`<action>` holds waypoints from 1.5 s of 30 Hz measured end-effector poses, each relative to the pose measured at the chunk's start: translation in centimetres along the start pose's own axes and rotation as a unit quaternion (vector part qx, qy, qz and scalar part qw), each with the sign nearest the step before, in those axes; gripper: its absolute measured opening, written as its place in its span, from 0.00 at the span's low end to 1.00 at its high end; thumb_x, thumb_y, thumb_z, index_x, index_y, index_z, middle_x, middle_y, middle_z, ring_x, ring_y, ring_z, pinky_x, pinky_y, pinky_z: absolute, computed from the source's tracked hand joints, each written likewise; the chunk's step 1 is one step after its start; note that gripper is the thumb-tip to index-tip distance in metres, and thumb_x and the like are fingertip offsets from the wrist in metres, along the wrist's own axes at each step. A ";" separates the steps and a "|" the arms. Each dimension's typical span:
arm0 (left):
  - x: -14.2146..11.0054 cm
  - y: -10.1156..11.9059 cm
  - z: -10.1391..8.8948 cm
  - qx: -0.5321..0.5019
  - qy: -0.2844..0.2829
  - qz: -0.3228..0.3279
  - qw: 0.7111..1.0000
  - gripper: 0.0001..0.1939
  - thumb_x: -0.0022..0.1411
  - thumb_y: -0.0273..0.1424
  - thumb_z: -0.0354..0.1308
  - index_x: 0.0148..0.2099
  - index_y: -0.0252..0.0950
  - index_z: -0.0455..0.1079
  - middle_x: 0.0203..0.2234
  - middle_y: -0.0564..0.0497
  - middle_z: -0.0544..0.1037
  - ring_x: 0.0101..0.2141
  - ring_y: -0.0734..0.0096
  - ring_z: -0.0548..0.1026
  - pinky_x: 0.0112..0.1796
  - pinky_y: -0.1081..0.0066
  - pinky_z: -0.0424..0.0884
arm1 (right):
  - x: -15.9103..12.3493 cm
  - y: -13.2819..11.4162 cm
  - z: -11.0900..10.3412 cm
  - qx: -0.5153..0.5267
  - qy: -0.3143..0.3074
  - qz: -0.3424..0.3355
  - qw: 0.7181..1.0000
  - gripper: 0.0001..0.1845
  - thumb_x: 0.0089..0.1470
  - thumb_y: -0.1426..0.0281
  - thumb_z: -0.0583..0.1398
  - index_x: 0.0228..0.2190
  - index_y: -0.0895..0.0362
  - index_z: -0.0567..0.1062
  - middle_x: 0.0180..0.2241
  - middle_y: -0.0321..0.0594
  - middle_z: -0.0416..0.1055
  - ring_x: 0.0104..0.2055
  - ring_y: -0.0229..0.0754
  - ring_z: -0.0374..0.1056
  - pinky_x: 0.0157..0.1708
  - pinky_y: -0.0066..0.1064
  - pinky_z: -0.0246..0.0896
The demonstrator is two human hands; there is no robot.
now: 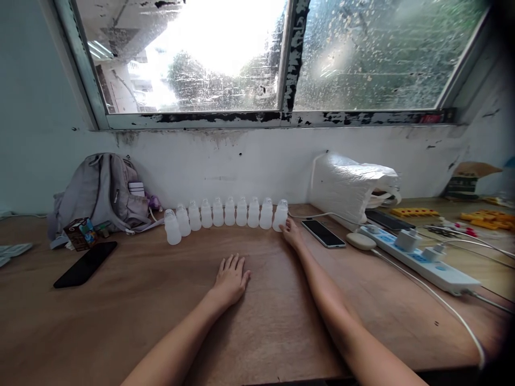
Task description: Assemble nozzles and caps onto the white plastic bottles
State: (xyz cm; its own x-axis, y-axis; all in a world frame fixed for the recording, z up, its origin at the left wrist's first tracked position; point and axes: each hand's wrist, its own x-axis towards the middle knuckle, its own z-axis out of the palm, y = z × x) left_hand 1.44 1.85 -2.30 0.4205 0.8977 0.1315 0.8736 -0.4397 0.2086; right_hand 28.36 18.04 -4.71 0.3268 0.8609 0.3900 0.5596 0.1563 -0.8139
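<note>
A row of several small frosted white bottles with clear caps stands upright along the back of the wooden table, curving forward at the left end. The right-end bottle (280, 212) has my right hand (291, 234) at its lower right side, thumb in front and fingers closed around the base, partly hidden. At the left end, one bottle (173, 228) stands nearest to me. My left hand (230, 280) lies flat on the bare tabletop in front of the row, fingers stretched out, holding nothing. A middle bottle (229, 212) is behind it, well apart from its fingertips.
Right of my right hand lie a phone (323, 233), a round pale puck (361, 241) and a white power strip (418, 260) with cables. A silvery bag (341, 185) leans by the wall. At left are a grey backpack (102, 193), a small box (81, 234) and a black phone (86, 264).
</note>
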 end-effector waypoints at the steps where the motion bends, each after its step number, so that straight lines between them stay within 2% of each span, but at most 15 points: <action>1: 0.0 0.0 0.0 0.002 -0.002 0.000 1.000 0.27 0.61 0.40 0.30 0.57 0.33 0.51 0.56 0.45 0.54 0.56 0.61 0.49 0.54 0.59 0.45 | -0.1 -0.1 0.0 -0.003 -0.001 -0.001 1.000 0.20 0.45 0.73 0.54 0.44 0.59 0.63 0.44 0.48 0.67 0.44 0.42 0.65 0.42 0.36 0.59; 7: 0.0 0.0 0.0 0.003 -0.003 0.000 1.000 0.27 0.61 0.41 0.30 0.57 0.33 0.51 0.56 0.45 0.53 0.56 0.61 0.50 0.54 0.59 0.45 | -0.4 -0.7 -0.2 -0.033 0.000 -0.002 0.999 0.23 0.45 0.71 0.55 0.45 0.59 0.61 0.42 0.47 0.68 0.39 0.40 0.67 0.38 0.32 0.61; 11: 0.1 -0.1 0.0 0.000 0.000 0.005 1.000 0.28 0.61 0.41 0.29 0.57 0.33 0.51 0.57 0.46 0.53 0.56 0.61 0.49 0.54 0.59 0.46 | -0.7 -1.4 -0.9 -0.083 0.046 0.027 0.995 0.26 0.43 0.70 0.56 0.46 0.59 0.60 0.41 0.46 0.68 0.41 0.42 0.66 0.41 0.34 0.59; 15: 0.1 -0.2 0.0 0.002 0.003 0.004 1.000 0.28 0.61 0.41 0.29 0.57 0.33 0.51 0.57 0.46 0.53 0.56 0.61 0.50 0.54 0.59 0.46 | -1.3 -1.9 -1.5 -0.151 0.149 0.083 0.974 0.23 0.47 0.73 0.49 0.47 0.65 0.59 0.46 0.57 0.60 0.51 0.52 0.54 0.49 0.46 0.45; 17: 0.1 -0.1 -0.1 0.006 -0.001 0.003 1.000 0.27 0.61 0.41 0.30 0.57 0.33 0.51 0.57 0.46 0.53 0.56 0.61 0.50 0.54 0.59 0.45 | -1.7 -2.1 -1.4 -0.193 0.175 0.102 0.960 0.24 0.47 0.73 0.48 0.48 0.68 0.58 0.49 0.62 0.55 0.54 0.57 0.47 0.49 0.52 0.37; 21: 0.0 0.0 -0.3 0.012 -0.010 0.003 1.000 0.27 0.61 0.41 0.30 0.58 0.33 0.51 0.57 0.46 0.53 0.56 0.61 0.49 0.54 0.59 0.45 | -2.0 -2.2 -0.6 -0.348 0.143 0.145 0.915 0.27 0.49 0.68 0.49 0.50 0.69 0.58 0.53 0.67 0.48 0.56 0.61 0.39 0.47 0.60 0.31; 24: 0.0 0.0 -0.3 0.013 -0.010 0.003 1.000 0.27 0.61 0.41 0.30 0.58 0.34 0.50 0.57 0.45 0.52 0.56 0.62 0.49 0.54 0.59 0.45 | -1.9 -2.3 -0.3 -0.403 0.126 0.177 0.889 0.30 0.51 0.65 0.47 0.51 0.71 0.55 0.54 0.69 0.44 0.57 0.63 0.35 0.45 0.63 0.27; 30: 0.1 0.1 -0.3 0.008 -0.008 0.002 1.000 0.27 0.61 0.40 0.31 0.57 0.33 0.51 0.56 0.45 0.53 0.56 0.61 0.49 0.54 0.59 0.45 | -1.8 -2.1 -0.3 -0.394 0.127 0.194 0.889 0.33 0.49 0.64 0.49 0.51 0.75 0.56 0.53 0.73 0.44 0.56 0.67 0.34 0.44 0.66 0.25; 35: 0.0 0.1 -0.3 0.002 -0.010 0.003 1.000 0.27 0.61 0.40 0.31 0.57 0.33 0.51 0.56 0.44 0.53 0.56 0.61 0.50 0.54 0.58 0.46 | -1.7 -2.0 -0.3 -0.354 0.161 0.199 0.900 0.32 0.46 0.63 0.52 0.49 0.73 0.59 0.52 0.71 0.50 0.56 0.65 0.37 0.42 0.67 0.26; 39: 0.0 -0.1 -0.2 0.000 -0.006 0.004 1.000 0.27 0.61 0.41 0.30 0.57 0.33 0.51 0.57 0.45 0.53 0.56 0.60 0.49 0.54 0.59 0.45 | -1.5 -1.8 -0.3 -0.333 0.162 0.203 0.906 0.32 0.46 0.64 0.52 0.49 0.72 0.59 0.51 0.69 0.51 0.56 0.65 0.36 0.42 0.68 0.27; 43: 0.1 -0.1 -0.1 0.000 -0.007 0.005 1.000 0.28 0.61 0.41 0.30 0.58 0.33 0.50 0.57 0.45 0.52 0.56 0.60 0.49 0.54 0.58 0.45 | -1.7 -1.9 -0.3 -0.386 0.147 0.171 0.894 0.30 0.48 0.67 0.49 0.51 0.73 0.56 0.53 0.69 0.48 0.57 0.65 0.34 0.42 0.66 0.30; 45: 0.1 -0.1 -0.1 0.000 -0.008 0.004 1.000 0.27 0.61 0.41 0.30 0.58 0.33 0.50 0.57 0.45 0.52 0.56 0.60 0.49 0.54 0.58 0.45 | -2.0 -2.2 -0.3 -0.425 0.137 0.139 0.884 0.28 0.49 0.71 0.46 0.51 0.74 0.55 0.52 0.69 0.47 0.56 0.64 0.36 0.42 0.65 0.32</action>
State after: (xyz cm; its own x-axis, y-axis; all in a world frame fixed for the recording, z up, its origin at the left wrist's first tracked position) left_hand 1.35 1.95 -2.19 0.4309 0.8947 0.1177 0.8705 -0.4465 0.2072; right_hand 26.68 15.80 -3.58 0.6489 0.6414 0.4093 0.7604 -0.5641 -0.3218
